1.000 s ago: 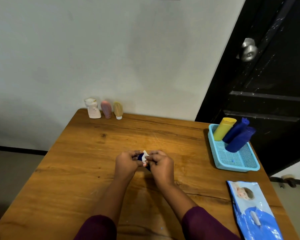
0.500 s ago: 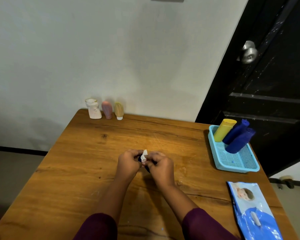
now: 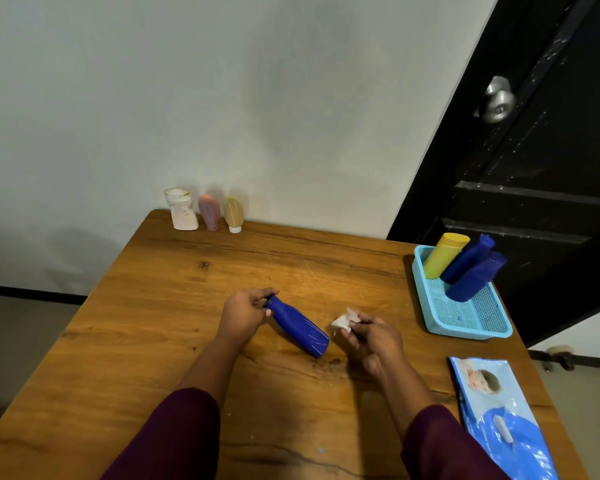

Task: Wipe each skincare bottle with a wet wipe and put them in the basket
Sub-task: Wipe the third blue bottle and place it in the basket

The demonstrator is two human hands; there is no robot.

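My left hand grips the neck end of a dark blue bottle, which slants over the middle of the wooden table with its base toward my right. My right hand pinches a crumpled white wet wipe just right of the bottle's base, apart from it. A light blue basket at the table's right edge holds a yellow bottle and two dark blue bottles leaning on its far rim. A white bottle, a pink tube and a tan tube stand at the far left edge.
A blue wet-wipe pack lies at the table's near right corner. A black door with a metal knob stands behind the basket. The grey wall runs along the table's far edge.
My hands were together with the wipe wrapped over the bottle. They have drawn apart: the left keeps the bottle, the right has pulled the wipe off to the right.
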